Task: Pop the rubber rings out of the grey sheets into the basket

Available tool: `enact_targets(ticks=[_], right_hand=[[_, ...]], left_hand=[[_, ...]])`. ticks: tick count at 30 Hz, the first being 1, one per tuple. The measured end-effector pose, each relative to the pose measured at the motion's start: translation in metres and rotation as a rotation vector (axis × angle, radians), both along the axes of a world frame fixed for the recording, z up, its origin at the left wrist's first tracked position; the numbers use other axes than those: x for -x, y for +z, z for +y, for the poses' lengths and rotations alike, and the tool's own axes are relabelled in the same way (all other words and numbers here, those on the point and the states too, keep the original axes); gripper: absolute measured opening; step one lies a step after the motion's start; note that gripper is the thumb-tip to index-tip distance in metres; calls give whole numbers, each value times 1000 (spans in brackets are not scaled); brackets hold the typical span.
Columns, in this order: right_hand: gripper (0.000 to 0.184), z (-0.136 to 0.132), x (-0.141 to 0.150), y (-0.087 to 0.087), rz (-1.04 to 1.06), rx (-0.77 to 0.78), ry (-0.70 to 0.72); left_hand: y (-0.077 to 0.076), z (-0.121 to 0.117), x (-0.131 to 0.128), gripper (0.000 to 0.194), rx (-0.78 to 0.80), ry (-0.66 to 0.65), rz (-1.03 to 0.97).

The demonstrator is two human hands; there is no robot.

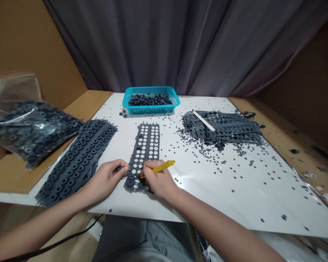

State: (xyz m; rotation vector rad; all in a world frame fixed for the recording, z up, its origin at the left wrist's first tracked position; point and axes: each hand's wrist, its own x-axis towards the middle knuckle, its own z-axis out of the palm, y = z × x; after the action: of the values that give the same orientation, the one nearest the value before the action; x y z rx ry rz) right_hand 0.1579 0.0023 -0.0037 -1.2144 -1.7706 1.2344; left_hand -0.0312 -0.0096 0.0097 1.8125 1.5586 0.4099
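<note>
Lying under 2 hands (136,177), the perforated dark sheet (149,140) spans both

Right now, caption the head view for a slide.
Right hand holding a yellow tool, left hand beside the perforated dark sheet.

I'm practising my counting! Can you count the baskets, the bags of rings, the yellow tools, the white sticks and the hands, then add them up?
Blue plastic basket: 1
Clear plastic bag of dark rings: 1
Yellow pen-shaped tool: 1
Thin white stick: 1
Bare hands, left hand and right hand: 2
Total: 6
</note>
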Motion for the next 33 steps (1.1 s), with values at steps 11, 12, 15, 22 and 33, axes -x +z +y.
enact_targets(ticks=[11,12,15,22,33], right_hand=[[25,0,0,0,-2,26,11],[25,0,0,0,1,31,11],[25,0,0,0,12,41,13],[25,1,-1,1,27,76,11],[25,0,-2,1,9,30,17]], left_hand=[[6,5,1,35,171,-74,-126],[6,6,1,35,171,-77,-127],[7,7,3,34,180,-88,-121],[7,6,8,34,224,-71,-106],[7,4,10,28,171,-110,7]])
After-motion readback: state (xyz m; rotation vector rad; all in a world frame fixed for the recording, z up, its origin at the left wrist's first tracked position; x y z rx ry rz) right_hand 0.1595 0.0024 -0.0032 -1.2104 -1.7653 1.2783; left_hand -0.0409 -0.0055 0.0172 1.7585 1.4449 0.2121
